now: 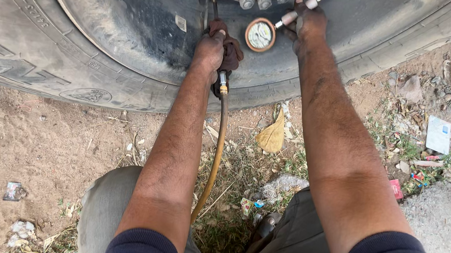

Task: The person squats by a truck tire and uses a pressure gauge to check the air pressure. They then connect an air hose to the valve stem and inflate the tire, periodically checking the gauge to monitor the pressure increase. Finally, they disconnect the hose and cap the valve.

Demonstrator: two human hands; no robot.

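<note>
Dry, sandy ground [50, 138] strewn with dead leaves, scraps of paper and sparse weeds runs beneath a large truck tyre [27, 42], whose worn black sidewall fills the top of the view around a dusty wheel rim [129, 21] with hub nuts [246, 0] at the upper edge. Both bare forearms stretch forward from dark blue sleeves, over knees in grey trousers. The left hand [210, 50] is closed in a fist around the grip of an air inflator [227, 57], its fingers wrapped tight over a handle that seems to be bound in brown cloth, though grime makes that hard to judge. A tan air hose [216, 154] hangs from the bottom of the grip and curves down between the knees. Just right of the left hand sits the inflator's round pressure gauge [260, 35], its pale dial framed by an orange ring, lying against the rim. The right hand [307, 24] is up beside the gauge, its fingers curled and pinching a slim metal stem [305, 5] that angles up and to the right towards the hub. A yellow dry leaf [271, 137] lies on the ground between the forearms, and a white card [438, 135] rests among the litter at the right.
</note>
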